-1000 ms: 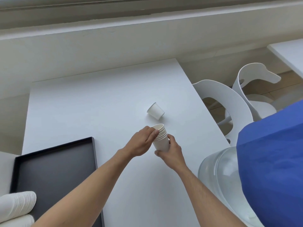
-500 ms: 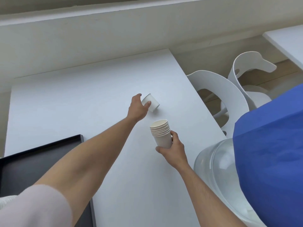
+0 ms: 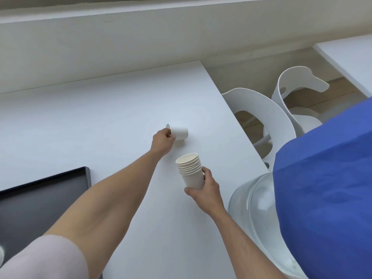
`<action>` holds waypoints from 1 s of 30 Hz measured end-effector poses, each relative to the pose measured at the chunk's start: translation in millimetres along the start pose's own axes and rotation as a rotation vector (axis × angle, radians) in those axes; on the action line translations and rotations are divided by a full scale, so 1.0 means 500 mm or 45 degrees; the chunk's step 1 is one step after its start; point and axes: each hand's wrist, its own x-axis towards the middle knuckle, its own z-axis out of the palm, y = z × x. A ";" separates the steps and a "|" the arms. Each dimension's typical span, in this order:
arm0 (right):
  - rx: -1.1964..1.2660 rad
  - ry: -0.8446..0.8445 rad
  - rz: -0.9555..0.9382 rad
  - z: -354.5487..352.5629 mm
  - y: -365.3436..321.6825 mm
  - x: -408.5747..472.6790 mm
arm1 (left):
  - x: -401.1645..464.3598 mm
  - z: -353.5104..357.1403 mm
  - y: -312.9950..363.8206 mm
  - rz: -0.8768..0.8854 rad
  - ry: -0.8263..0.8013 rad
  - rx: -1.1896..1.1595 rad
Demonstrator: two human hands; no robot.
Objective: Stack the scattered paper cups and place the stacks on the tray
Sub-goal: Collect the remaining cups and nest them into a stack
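Pickup step: left hand point(image 3: 162, 142) pinches the tipped white paper cup point(image 3: 179, 133) mid-counter; right hand point(image 3: 205, 190) grips the nested white cup stack point(image 3: 190, 170). Next, probably nest it, then the black tray point(image 3: 60, 179).

Pale pink short sleeve point(image 3: 40, 258), forearms bare

The white table point(image 3: 112, 109) is bare across its far and left parts, so a hand could pass freely there. Near the left edge the black tray point(image 3: 60, 178) takes up the corner. Past the right edge stand 2 white chairs point(image 3: 267, 117), with a clear water jug point(image 3: 253, 208) just beside the table.
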 end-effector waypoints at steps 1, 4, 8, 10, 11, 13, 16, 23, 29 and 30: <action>0.000 0.005 -0.001 -0.002 0.000 0.000 | -0.011 -0.005 -0.005 0.012 0.012 -0.023; -0.011 0.015 -0.007 -0.008 -0.001 -0.003 | -0.054 -0.031 -0.004 0.072 0.009 -0.114; -0.030 0.026 0.007 -0.015 0.007 -0.014 | -0.109 -0.072 0.003 0.165 -0.009 -0.207; -0.029 0.025 0.017 -0.015 0.009 -0.026 | -0.139 -0.093 0.011 0.231 -0.027 -0.208; -0.030 0.015 0.019 -0.012 0.010 -0.031 | -0.153 -0.099 0.014 0.262 -0.048 -0.204; -0.027 -0.009 0.010 -0.005 0.007 -0.045 | -0.185 -0.108 0.021 0.328 -0.112 -0.162; -0.024 -0.031 -0.018 0.005 -0.005 -0.062 | -0.227 -0.109 0.024 0.390 -0.224 -0.010; 0.008 -0.067 -0.058 0.008 -0.030 -0.098 | -0.313 -0.109 0.025 0.446 -0.320 0.077; 0.081 -0.077 -0.078 0.005 -0.050 -0.145 | -0.387 -0.105 0.016 0.484 -0.218 0.249; 0.094 -0.072 -0.089 0.007 -0.055 -0.157 | -0.402 -0.102 0.010 0.483 -0.190 0.255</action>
